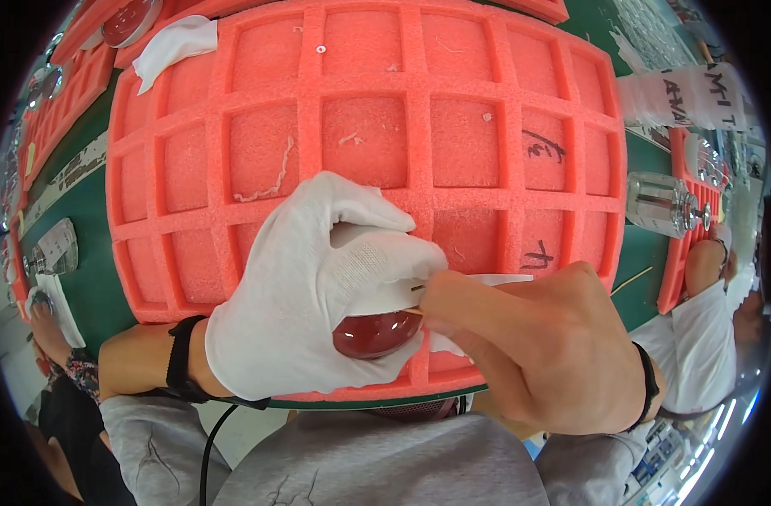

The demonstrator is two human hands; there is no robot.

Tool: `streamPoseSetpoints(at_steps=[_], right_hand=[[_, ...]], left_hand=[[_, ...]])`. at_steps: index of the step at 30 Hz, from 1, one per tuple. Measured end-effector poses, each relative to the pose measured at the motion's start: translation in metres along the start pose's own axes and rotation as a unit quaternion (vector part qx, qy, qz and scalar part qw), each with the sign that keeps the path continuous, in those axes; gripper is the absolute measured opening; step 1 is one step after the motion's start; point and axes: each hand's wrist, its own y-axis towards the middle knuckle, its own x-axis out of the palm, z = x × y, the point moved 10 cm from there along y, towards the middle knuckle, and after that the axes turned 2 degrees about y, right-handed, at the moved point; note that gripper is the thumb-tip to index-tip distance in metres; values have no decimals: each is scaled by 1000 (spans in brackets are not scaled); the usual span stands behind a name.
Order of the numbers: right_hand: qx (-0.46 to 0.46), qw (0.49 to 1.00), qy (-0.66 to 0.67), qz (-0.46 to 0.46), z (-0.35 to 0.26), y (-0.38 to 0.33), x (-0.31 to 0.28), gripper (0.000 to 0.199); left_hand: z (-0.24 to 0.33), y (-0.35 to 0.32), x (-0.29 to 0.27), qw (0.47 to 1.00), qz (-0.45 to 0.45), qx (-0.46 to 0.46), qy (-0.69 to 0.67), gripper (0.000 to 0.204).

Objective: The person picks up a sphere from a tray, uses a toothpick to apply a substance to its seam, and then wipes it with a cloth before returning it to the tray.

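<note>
My left hand [318, 270], in a white glove, is closed around a glossy dark red rounded piece [375, 335] with a pale part above it. Most of the piece is hidden by the glove. My bare right hand [545, 346] pinches a thin wooden stick [413, 311] against the piece's edge; only a short length of the stick shows. A white strip of cloth or paper [512, 278] sticks out behind the right-hand fingers. Both hands are over the near side of a pink foam tray [419, 101] divided into square compartments.
A crumpled white cloth [176, 46] lies on the tray's far left corner. To the right stand a glass bottle with a metal pump top [663, 204] and a plastic-wrapped roll [685, 97]. Other people's arms [706, 270] and more foam trays [674, 253] are at both sides.
</note>
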Motion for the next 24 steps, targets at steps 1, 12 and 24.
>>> streamPoseSetpoints(at_steps=[1,12,24], right_hand=[[2,1000,10,9,2,-3,-1,19],[3,1000,-1,17,1,-6,0,21],[16,999,-35,-3,-13,4,-1,22]], left_hand=[[1,0,-1,1000,11,6,-2,59],[6,1,-2,1000,10,24,7,62],[3,3,0,1000,-26,-8,-12,59]])
